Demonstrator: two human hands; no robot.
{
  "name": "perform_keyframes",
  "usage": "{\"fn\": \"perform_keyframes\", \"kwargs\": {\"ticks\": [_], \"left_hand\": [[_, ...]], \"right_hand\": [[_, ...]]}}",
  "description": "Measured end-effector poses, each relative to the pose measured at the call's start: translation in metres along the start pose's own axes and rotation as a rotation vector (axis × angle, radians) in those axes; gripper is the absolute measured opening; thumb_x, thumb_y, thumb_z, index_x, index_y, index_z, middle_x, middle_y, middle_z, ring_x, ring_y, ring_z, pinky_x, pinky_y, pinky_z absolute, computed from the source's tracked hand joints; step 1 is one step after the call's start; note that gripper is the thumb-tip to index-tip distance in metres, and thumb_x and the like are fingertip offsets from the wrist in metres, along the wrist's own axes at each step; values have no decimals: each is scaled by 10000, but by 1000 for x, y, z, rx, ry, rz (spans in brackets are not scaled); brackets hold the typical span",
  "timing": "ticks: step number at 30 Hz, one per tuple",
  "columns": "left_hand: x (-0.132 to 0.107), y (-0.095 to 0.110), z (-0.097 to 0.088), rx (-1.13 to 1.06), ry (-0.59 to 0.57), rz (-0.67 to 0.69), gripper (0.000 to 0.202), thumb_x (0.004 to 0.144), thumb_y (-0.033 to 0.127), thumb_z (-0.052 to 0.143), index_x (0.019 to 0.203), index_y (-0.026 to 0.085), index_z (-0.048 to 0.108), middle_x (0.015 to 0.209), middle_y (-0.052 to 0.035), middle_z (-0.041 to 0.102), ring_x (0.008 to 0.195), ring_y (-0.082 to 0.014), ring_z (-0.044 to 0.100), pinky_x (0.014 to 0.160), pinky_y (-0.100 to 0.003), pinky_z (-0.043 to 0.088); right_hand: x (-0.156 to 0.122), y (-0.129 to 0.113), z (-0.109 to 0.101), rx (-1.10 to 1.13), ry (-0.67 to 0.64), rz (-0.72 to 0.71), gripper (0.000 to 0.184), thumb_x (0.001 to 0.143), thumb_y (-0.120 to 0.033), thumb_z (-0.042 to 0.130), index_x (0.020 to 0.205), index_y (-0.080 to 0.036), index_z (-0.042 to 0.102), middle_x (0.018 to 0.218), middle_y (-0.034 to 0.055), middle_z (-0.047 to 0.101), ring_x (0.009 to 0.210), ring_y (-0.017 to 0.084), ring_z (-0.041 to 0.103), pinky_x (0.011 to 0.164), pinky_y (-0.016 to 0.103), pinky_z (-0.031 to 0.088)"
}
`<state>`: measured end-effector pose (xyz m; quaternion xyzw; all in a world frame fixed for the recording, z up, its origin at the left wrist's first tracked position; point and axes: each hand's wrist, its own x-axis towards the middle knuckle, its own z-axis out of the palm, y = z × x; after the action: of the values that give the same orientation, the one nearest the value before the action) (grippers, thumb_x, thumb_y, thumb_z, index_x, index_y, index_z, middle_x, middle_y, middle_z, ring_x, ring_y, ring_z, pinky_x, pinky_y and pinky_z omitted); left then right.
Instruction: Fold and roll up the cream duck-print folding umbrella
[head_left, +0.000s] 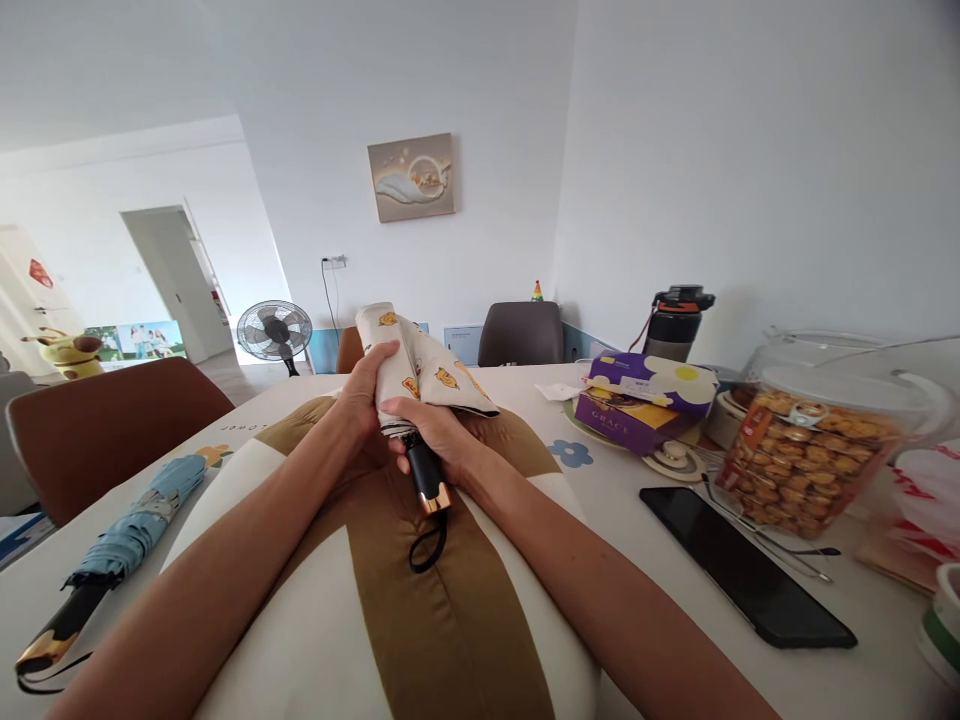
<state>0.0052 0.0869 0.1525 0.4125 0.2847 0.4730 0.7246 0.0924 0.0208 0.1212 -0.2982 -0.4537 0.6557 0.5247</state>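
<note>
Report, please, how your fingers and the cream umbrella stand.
Left fingers gripping cream umbrella. Right fingers where canopy meets black handle. Blue umbrella lying apart, left side.

We face a pale wall (480, 80) bearing a framed picture (411, 178). Below and right of the picture stands a dark chair (521, 335); left of the picture, a doorway (171, 285) and a reddish-brown chair (112, 430).

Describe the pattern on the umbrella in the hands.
Head view: the umbrella is cream with scattered orange-yellow figures.
</note>
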Motion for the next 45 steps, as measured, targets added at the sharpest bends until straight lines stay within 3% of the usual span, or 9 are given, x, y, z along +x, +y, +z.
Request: {"fn": "perform_keyframes", "kwargs": {"ticks": [4, 8, 11, 21, 28, 32, 35, 40, 45], "left_hand": [[-1, 5, -8, -56, 47, 48, 300, 713, 312, 590, 957, 138, 608, 672, -67, 647, 648, -227, 653, 636, -355, 575], [-4, 8, -12, -93, 33, 129, 348, 686, 342, 612, 975, 149, 604, 700, -61, 653, 667, -232, 656, 630, -351, 574], [-5, 9, -13, -82, 5, 139, 386, 685, 360, 610, 1003, 143, 605, 723, -65, 659, 683, -235, 658, 648, -355, 574], [10, 17, -29, -29, 46, 150, 414, 693, 380, 635, 1040, 155, 617, 770, -77, 678, 742, -252, 665, 732, -384, 568], [21, 27, -48, -72, 177, 135, 312, 661, 330, 649, 919, 154, 636, 770, -89, 689, 772, -279, 666, 733, -398, 576], [24, 26, -50, -75, 143, 148, 281, 669, 320, 620, 895, 154, 651, 801, -89, 698, 778, -283, 670, 719, -405, 579], [26, 25, -51, -57, 132, 119, 288, 673, 331, 630, 893, 147, 656, 801, -96, 697, 757, -282, 673, 702, -406, 581], [28, 20, -42, 254, 330, 203, 312, 614, 286, 751, 843, 103, 641, 722, -118, 681, 634, -236, 661, 582, -341, 575], [17, 10, -21, 462, 314, 185, 347, 539, 233, 806, 824, 106, 655, 692, -114, 688, 597, -260, 665, 495, -340, 558]], "right_hand": [[3, 0, 8, -81, 75, -3, 179, 768, -299, 632, 782, -145, 543, 554, -28, 514, 419, 93, 484, 296, 193, 429], [6, -2, 12, -48, 52, 34, 217, 788, -308, 643, 912, -152, 558, 657, -5, 592, 496, 126, 586, 414, 276, 557], [5, -3, 12, -37, 6, 94, 197, 796, -311, 636, 861, -145, 553, 585, -16, 563, 451, 115, 556, 355, 222, 505], [3, 0, 16, -189, 134, 119, 191, 741, -264, 676, 734, -161, 515, 487, -49, 488, 353, 80, 432, 268, 190, 405], [5, 3, 17, -264, 85, 207, 189, 746, -231, 673, 736, -155, 500, 529, -33, 507, 391, 100, 498, 327, 229, 482], [6, 2, 15, -103, 4, 175, 193, 731, -148, 668, 871, -133, 536, 694, -3, 572, 557, 137, 633, 492, 304, 588], [5, 1, 15, -64, -31, 208, 166, 740, -140, 654, 861, -122, 542, 717, 7, 577, 572, 128, 634, 470, 266, 574], [5, 6, 19, -217, 226, 177, 162, 734, -170, 662, 762, -151, 504, 544, -45, 491, 388, 66, 449, 290, 165, 400], [5, 12, 18, -412, 317, 39, 194, 725, -254, 679, 774, -172, 510, 496, -33, 482, 361, 106, 458, 287, 217, 400]]}}
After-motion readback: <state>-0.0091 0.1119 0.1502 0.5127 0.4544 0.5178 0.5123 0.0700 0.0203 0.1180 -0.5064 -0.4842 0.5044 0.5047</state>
